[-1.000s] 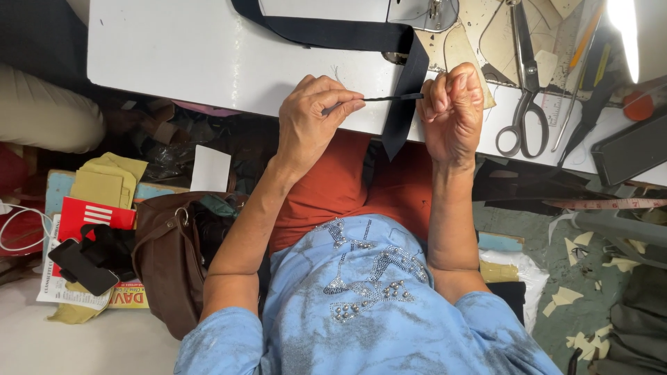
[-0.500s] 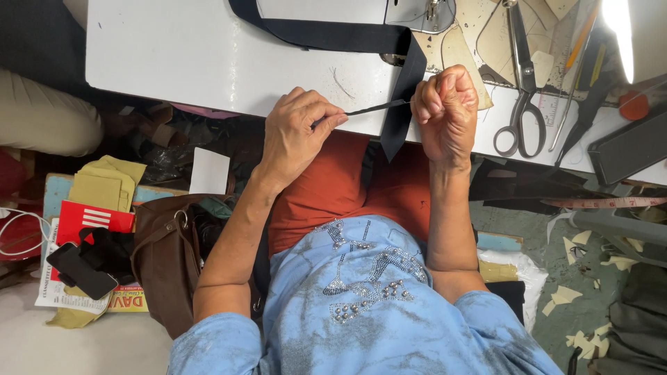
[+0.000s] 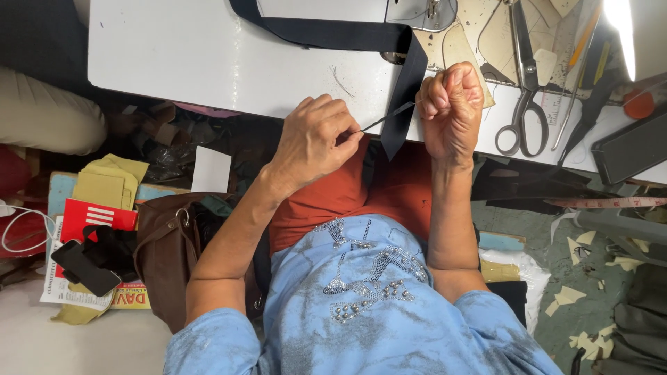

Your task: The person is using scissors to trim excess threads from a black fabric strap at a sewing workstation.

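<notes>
View: looking straight down at a seated person in a blue top, working at the near edge of a white table (image 3: 194,55).
Left hand (image 3: 313,142): pinching one end of a thin dark strip (image 3: 386,117) between thumb and fingertips, fingers closed on it.
Right hand (image 3: 451,104): curled into a fist, gripping the strip's other end, so the strip is stretching taut between the two hands just off the table edge.
Black strap (image 3: 406,90): a wide band lying across the table and hanging over its edge, passing behind the strip between the hands.
On the table to the right: black-handled scissors (image 3: 522,104), paper pattern pieces (image 3: 479,35) and a dark flat case (image 3: 629,147).
On the floor to the left: a brown bag (image 3: 167,243), yellow and red papers, a black phone (image 3: 85,267).
Doing it well: keeping the strip evenly tight probably helps, pulling from both ends without twisting it, and holding it clear of the hanging strap so the two are not catching.
</notes>
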